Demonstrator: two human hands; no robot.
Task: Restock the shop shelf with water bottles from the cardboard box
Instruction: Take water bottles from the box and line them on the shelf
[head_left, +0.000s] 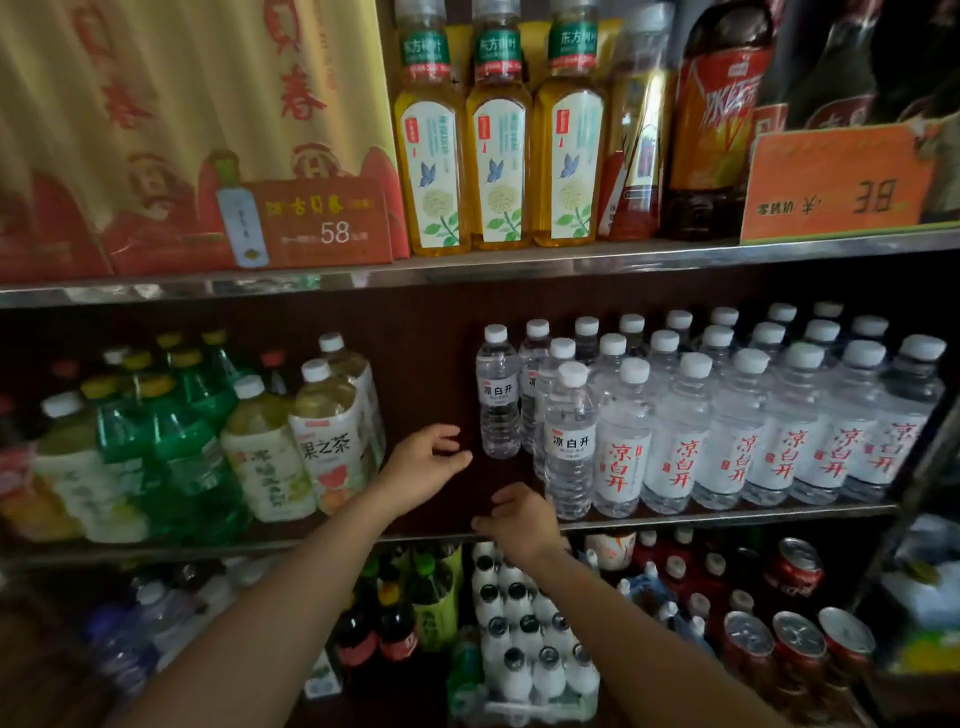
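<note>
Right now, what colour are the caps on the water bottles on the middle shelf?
White, on every water bottle in that block, clearest in the head view.

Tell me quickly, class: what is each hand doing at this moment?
Left hand: open, fingers loosely curled, holding nothing, beside the water bottles.
Right hand: open, holding nothing, at the shelf edge.

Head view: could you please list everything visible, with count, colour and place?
water bottles: many, clear with white caps, middle shelf right
tea bottles: several, pale yellow, middle shelf left
green bottles: several, middle shelf far left
yellow tea bottles: three, top shelf centre
price card: one, orange, top shelf right
red cans: several, bottom shelf right
left hand: open, empty, in the shelf gap
right hand: empty, fingers loosely curled, at the middle shelf edge
</note>
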